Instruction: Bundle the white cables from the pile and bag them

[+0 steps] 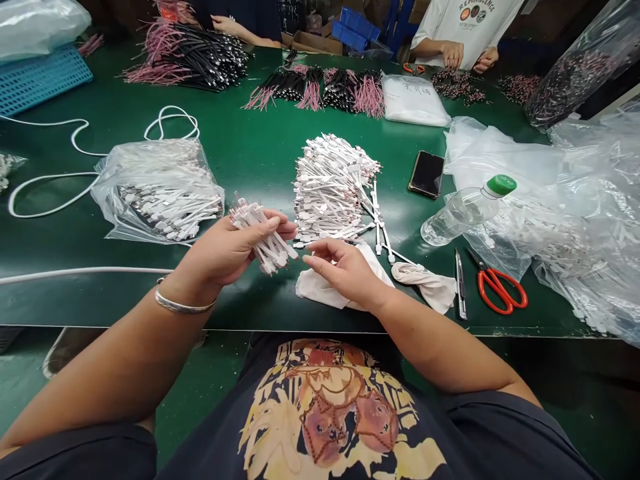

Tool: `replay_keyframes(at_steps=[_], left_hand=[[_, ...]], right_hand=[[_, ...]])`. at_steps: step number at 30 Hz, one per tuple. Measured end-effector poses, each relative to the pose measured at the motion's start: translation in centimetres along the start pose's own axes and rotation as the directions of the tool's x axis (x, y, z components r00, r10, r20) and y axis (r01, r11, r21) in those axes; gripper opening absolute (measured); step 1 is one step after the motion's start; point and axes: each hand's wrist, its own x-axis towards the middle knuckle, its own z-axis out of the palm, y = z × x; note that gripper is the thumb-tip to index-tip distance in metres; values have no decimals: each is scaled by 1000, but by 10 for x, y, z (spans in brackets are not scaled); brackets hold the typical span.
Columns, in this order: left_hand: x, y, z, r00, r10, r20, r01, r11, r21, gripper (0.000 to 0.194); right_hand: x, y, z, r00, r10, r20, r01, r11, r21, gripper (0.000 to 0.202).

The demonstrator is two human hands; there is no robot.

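A bundle of short white cables [265, 238] with small connectors lies in my left hand [235, 247], the thumb across the top and the fingers wrapped round it. Just to the right, above a white cloth [320, 288], my right hand [345, 270] is half curled. Its thumb and forefinger are apart, and no object shows between them. Beyond both hands is a large pile of the same white cables [333, 190]. A few loose ones [381, 227] stick out at the pile's right side.
A bag of white cables [165, 187] lies left. On the right are a phone [427, 174], a water bottle [463, 212], a utility knife [460, 285], red-handled scissors [500, 288] and plastic bags [590, 220]. Across the table, black-and-pink cable bundles [200, 57] lie near two other people.
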Motion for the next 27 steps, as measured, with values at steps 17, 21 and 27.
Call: replay_keyframes(at_steps=[17, 21, 27], left_hand=[[13, -3, 49, 898, -38, 438, -29, 989, 144, 27], [12, -9, 48, 929, -78, 363, 108, 992, -64, 22], [7, -12, 46, 948, -141, 284, 189, 970, -151, 18]], right_hand=[[2, -1, 4, 920, 217, 327, -361, 795, 488, 33], [2, -6, 4, 894, 320, 313, -434, 793, 429, 30], [2, -5, 4, 851, 386, 356, -505, 788, 353, 31]])
